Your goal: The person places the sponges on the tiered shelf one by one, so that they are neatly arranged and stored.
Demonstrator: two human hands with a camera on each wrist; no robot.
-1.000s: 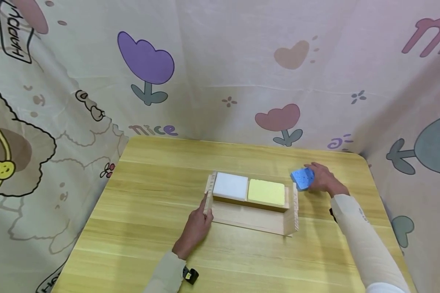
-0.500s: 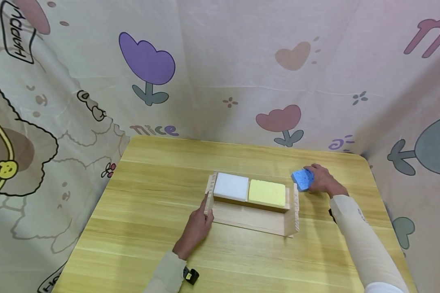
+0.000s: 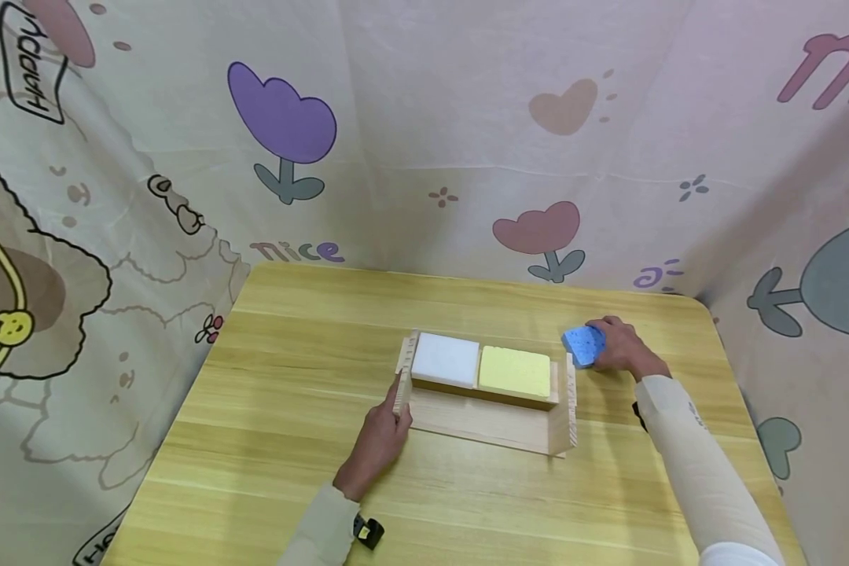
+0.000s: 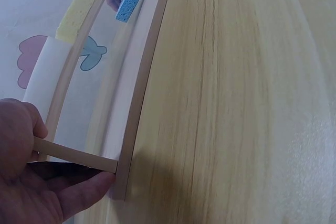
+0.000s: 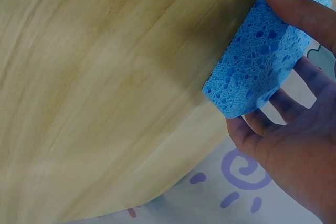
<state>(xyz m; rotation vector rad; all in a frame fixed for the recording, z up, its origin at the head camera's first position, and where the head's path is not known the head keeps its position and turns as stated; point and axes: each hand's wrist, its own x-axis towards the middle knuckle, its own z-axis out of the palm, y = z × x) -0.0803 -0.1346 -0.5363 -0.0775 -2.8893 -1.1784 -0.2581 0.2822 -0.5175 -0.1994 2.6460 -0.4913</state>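
Fingers [image 4: 86, 192] at the rack's left end: left hand [image 3: 380, 432] has them pinched narrow, thumb opposite, with the side board between. Good place to brace the wooden rack [image 3: 474, 420]. I'd hold it lightly down onto the table [image 3: 290, 354], no sideways push, so it doesn't skew.

Moving right along the rack: white block [image 3: 444, 360] sits at the left of the raised shelf, flat, up near the left side board. Yellow sponge [image 3: 515, 372] just beside it, also flat. Short strip of bare shelf between the yellow one and the right side board.

Past the rack's right end, toward its back corner: blue sponge [image 3: 582, 346], tilted, in the right hand [image 3: 622, 346]. Thumb on one broad face, fingers on the opposite side, spread about as wide as the sponge is thick. Can't tell from here if it touches the rack or if its lower edge meets the table.

My advice: it looks soft, so pinch just enough not to dent it. Level it before it nears the rack; a tilted corner could snag the side board or nudge the yellow one.
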